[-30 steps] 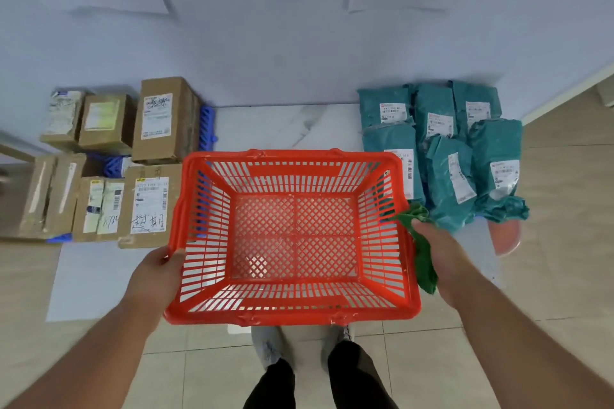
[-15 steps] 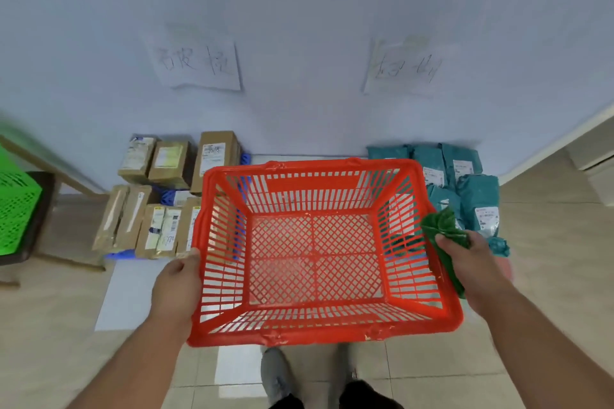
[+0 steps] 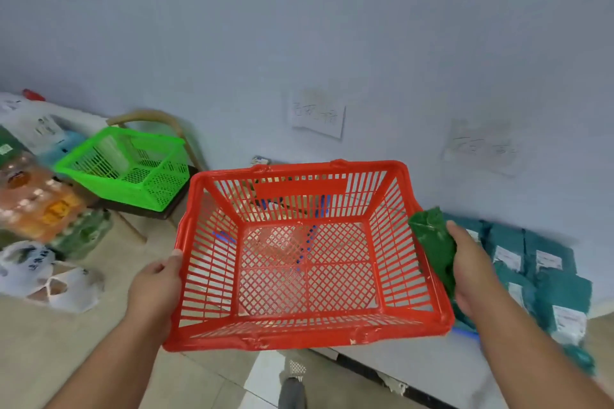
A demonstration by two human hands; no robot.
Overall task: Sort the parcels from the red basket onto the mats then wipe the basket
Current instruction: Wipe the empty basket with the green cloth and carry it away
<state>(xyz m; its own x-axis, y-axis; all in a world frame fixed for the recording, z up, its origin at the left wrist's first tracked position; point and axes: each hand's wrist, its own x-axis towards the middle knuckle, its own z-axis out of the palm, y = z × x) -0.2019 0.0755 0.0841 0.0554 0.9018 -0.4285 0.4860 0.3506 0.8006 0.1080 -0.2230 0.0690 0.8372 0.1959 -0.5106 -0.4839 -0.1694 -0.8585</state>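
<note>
The red basket point(image 3: 309, 256) is held in the air between both hands, its open top facing the camera and nothing inside it. The left hand point(image 3: 156, 285) grips the basket's left rim, thumb over the top edge. The right hand point(image 3: 471, 269) is at the right rim, fingers curled around a crumpled green cloth point(image 3: 435, 242) that lies against the outside of the basket's right wall; whether this hand also grips the rim cannot be told.

Teal parcels point(image 3: 545, 269) with white shipping labels lie on the floor to the right of the basket, just beyond the right hand. Label text is too blurred to read.

Two paper signs point(image 3: 317, 116) with handwritten characters are fixed to the wall behind the basket; the writing is illegible. A green basket point(image 3: 129, 169) rests on a chair to the left, well apart from the red one. White plastic bags point(image 3: 46, 276) lie on the floor at far left.
</note>
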